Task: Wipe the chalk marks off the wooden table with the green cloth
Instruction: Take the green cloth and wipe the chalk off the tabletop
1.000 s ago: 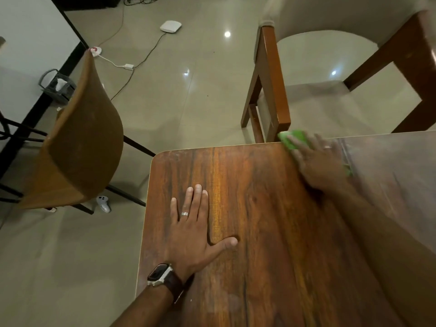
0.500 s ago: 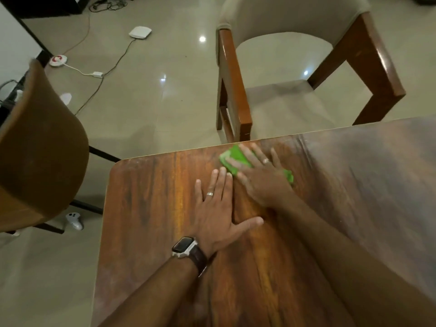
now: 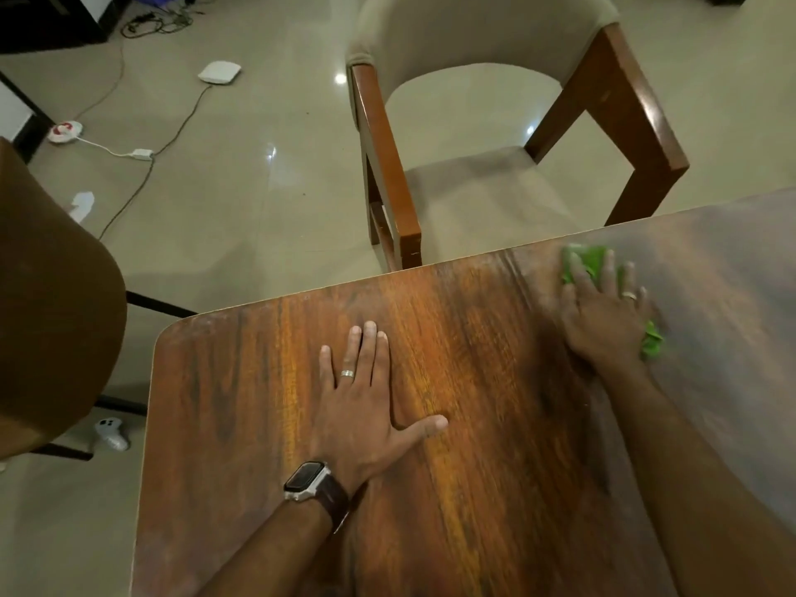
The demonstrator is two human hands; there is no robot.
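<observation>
The wooden table (image 3: pixel 267 424) fills the lower half of the view. Its left part shows bare brown grain, and a pale chalky haze (image 3: pixel 723 321) covers its right part. My right hand (image 3: pixel 603 312) lies flat with straight fingers on the green cloth (image 3: pixel 588 262) near the table's far edge, pressing it onto the wood. The cloth shows beyond my fingertips and again at my wrist. My left hand (image 3: pixel 366 402) rests flat on the table's middle, fingers spread, holding nothing. It wears a ring and a watch.
A beige armchair (image 3: pixel 474 122) with wooden arms stands just beyond the far edge. A brown chair back (image 3: pixel 51 316) rises at the left. Cables, a white box (image 3: pixel 219 72) and a game controller (image 3: pixel 111 433) lie on the tiled floor.
My right hand slid the cloth left until it was beside my left hand, then swept right again to the hazy part. My left hand stayed flat in place.
</observation>
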